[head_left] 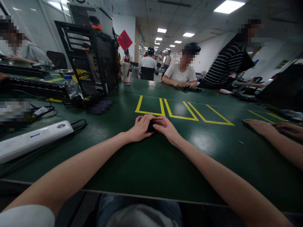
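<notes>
Both my hands meet over the green table [151,164], just in front of the yellow tape outlines. Between them sits a small black object [151,125], mostly covered by fingers, so its kind does not show. My left hand [141,127] curls over it from the left, fingers bent around its top and side. From the right, my right hand [167,127] grips the same object, thumb and fingertips pressed against its edge. Both wrists hover low, close to the tabletop.
A white power strip [35,140] with a black cable lies left. Behind it stand a black computer case [94,60], a water bottle [72,86] and a paper cup [126,73]. Yellow tape outlines [151,113] mark the table. Another person's hand [258,126] rests right; a co-worker [181,71] sits opposite.
</notes>
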### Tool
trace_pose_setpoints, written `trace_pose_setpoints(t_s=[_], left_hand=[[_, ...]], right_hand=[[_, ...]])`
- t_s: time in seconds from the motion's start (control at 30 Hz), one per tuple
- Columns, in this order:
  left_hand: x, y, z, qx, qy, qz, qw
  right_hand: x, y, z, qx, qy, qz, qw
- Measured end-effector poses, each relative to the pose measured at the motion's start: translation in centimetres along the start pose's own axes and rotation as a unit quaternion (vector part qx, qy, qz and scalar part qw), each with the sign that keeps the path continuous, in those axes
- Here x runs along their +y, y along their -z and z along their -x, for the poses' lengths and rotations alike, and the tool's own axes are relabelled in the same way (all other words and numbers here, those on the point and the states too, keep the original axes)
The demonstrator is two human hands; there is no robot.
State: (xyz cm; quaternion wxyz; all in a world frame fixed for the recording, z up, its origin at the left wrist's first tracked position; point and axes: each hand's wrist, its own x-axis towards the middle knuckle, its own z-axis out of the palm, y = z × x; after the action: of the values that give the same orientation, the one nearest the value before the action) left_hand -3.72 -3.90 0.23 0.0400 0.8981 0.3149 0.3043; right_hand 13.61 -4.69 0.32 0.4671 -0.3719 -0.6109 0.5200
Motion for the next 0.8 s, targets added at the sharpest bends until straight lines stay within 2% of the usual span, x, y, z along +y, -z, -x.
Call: trace_pose_setpoints(t_s=[0.1, 0.27, 0.5, 0.6, 0.8], left_hand=[[-0.10, -0.14, 0.03, 0.001, 0.000, 0.003, 1.000], [-0.13, -0.19, 0.06, 0.003, 0.001, 0.006, 1.000], [-0.05, -0.04, 0.05, 0.000, -0.003, -0.004, 1.000], [-0.10, -0.09, 0.05, 0.000, -0.001, -0.007, 1.000], [-0.09, -0.07, 0.05, -0.005, 0.003, 0.004, 1.000]], right_hand=[[0.03, 0.19, -0.04, -0.021, -0.005, 0.003, 1.000], [-0.16, 0.20, 0.26, -0.028, 0.035, 0.003, 0.999], [-0.31, -0.18, 0.14, 0.004, -0.003, -0.011, 1.000], [-0.28, -0.10, -0.01, -0.003, -0.018, -0.009, 1.000], [-0.30, 0.09, 0.21, -0.029, 0.019, 0.005, 0.999]])
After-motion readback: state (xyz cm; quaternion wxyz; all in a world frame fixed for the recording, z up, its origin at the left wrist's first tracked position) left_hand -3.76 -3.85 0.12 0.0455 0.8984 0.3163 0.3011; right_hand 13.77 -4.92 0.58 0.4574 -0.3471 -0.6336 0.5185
